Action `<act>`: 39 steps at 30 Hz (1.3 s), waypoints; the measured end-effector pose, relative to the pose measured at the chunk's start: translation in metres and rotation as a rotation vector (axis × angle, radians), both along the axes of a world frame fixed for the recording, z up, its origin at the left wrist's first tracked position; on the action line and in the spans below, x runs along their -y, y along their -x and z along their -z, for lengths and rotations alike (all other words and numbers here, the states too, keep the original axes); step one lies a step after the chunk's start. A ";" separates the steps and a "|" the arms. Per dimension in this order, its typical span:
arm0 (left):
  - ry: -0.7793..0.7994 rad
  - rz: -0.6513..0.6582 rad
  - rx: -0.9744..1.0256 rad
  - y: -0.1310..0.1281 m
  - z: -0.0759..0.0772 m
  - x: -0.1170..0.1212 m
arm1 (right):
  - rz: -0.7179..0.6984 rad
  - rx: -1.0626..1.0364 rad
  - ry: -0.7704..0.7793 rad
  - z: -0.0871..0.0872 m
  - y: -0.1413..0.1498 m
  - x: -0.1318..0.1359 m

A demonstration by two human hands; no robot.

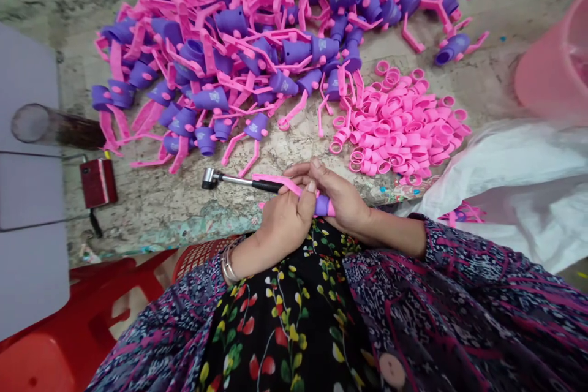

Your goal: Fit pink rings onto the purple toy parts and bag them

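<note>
Close to my body, I hold a purple-and-pink plastic part (322,206) with long pink arms between both hands. My left hand (288,219) is closed around it, the thumb lying on top near a pink arm. Around its right end curls my right hand (345,199), with a pink edge showing at the palm; part of its grip is hidden. Just behind my hands a small hammer (239,180) with a metal head and black grip lies on the worktop. Beyond it spreads a large heap of similar purple-and-pink parts (211,98). Loose pink rings (404,125) are piled to the right.
A pink bucket (542,79) stands at the right, above a white sack (519,177). On the left are a dark red box-shaped device (98,182), a clear glass (55,125) with dark contents and a pale panel (32,257). A red plastic chair (87,312) is below the worktop edge.
</note>
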State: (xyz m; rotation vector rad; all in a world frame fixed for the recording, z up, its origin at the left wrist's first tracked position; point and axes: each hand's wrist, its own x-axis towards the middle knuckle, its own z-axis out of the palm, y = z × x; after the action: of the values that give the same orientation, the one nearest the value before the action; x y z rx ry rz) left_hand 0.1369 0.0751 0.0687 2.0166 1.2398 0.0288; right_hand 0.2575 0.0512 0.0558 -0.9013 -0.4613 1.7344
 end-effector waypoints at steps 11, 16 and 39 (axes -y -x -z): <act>0.052 -0.039 0.020 -0.001 0.002 0.002 | 0.024 0.139 0.070 0.000 0.001 0.003; 0.059 -0.061 0.098 0.003 0.007 -0.001 | -0.017 0.109 0.132 -0.004 0.002 -0.005; 0.513 -0.846 0.943 0.077 -0.010 -0.024 | -0.871 1.814 -0.676 0.015 -0.010 -0.031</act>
State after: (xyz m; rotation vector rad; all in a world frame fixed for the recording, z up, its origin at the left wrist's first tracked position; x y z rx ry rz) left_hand 0.0602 0.0996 0.0783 0.7337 1.1703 0.8617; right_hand 0.2672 0.0823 0.0411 -1.6418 -2.6842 0.6805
